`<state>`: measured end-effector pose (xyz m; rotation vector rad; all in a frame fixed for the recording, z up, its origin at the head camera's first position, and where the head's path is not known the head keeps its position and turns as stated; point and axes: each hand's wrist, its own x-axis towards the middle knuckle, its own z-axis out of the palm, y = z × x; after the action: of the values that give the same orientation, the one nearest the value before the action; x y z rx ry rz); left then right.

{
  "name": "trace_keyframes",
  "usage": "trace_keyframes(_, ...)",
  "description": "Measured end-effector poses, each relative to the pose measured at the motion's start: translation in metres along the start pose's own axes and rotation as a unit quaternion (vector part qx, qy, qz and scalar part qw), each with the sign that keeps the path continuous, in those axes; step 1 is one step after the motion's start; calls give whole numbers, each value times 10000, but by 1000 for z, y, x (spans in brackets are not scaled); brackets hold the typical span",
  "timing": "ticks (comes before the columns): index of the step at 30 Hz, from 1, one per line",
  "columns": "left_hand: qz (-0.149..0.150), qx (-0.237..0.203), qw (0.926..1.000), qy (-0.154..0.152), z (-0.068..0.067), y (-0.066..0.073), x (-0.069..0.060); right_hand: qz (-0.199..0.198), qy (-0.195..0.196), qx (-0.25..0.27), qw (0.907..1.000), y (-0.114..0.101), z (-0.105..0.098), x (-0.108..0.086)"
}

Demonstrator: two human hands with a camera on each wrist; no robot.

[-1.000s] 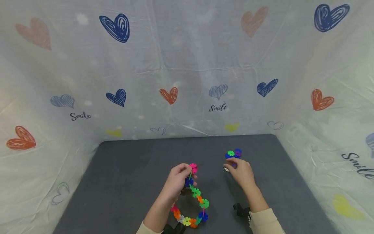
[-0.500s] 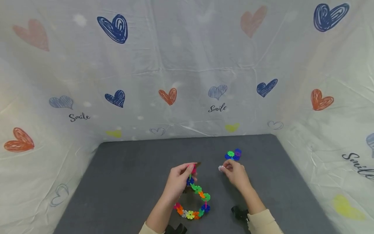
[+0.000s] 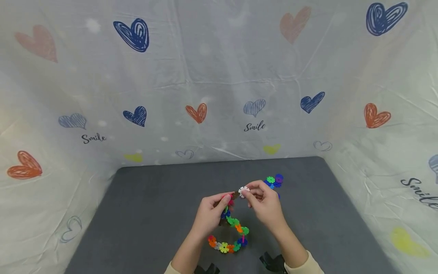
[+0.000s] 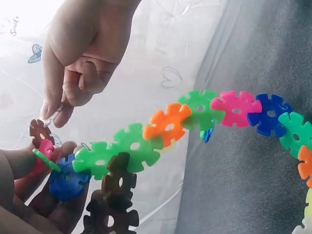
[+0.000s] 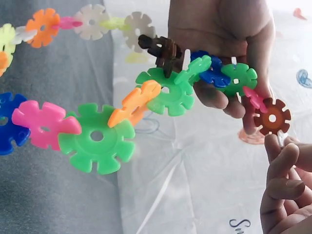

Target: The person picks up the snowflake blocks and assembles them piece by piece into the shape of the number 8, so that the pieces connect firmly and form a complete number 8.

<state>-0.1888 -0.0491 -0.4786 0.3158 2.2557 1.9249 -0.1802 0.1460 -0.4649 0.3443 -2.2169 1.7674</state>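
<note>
My left hand (image 3: pixel 207 214) pinches the pink disc (image 5: pixel 254 99) near the end of a looped chain of notched, flower-shaped plastic discs. A brown disc (image 5: pixel 272 117) sticks out past it at the chain's tip. From the hand the chain hangs down through blue, green (image 5: pixel 97 139), orange (image 4: pixel 168 125) and other colours, with dark brown discs (image 4: pixel 111 214) joined at a green one. Between thumb and fingers, my right hand (image 3: pixel 267 203) holds a white disc (image 3: pixel 243 191) against the edge of the brown disc. Whether their slots interlock, I cannot tell.
Behind the right hand, a small group of loose discs (image 3: pixel 273 180), blue, green and purple, lies on the dark grey table (image 3: pixel 154 213). A white curtain (image 3: pixel 219 68) printed with hearts rises beyond the table's back edge.
From the loose group, my right hand has taken the white disc and moved left with it to the chain's tip. The left hand has shifted slightly right, still holding the chain.
</note>
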Motion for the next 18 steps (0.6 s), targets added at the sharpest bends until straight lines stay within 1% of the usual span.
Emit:
trace_keyframes(2,29,-1,10000,-18,0,0,0,-94,-78,2,9999,-2,-1,0)
trace_keyframes(4,143,29,9999,-12,1,0,0,-333,-145,-51,9993,-1,-1,1)
trace_keyframes(5,203,43,9998,-20,1,0,1,-513,-166,-87,9985,0,-2,1)
trace_keyframes(8,359,71,9993,-22,3,-2,1,-1088,-157,-167,9938,16,-2,2)
trace_keyframes(10,385,21,9993,-6,4,-2,1,-1324,-97,-205,9909,17,0,2)
trace_keyframes(12,326,-72,9994,36,5,-2,2,-1433,-21,-179,9895,16,1,1)
trace_keyframes(14,259,-121,9996,68,5,-1,1,-1435,100,-181,9894,11,2,0)
trace_keyframes(18,142,-99,9998,28,4,2,1,-1223,235,-260,9919,-6,0,-3)
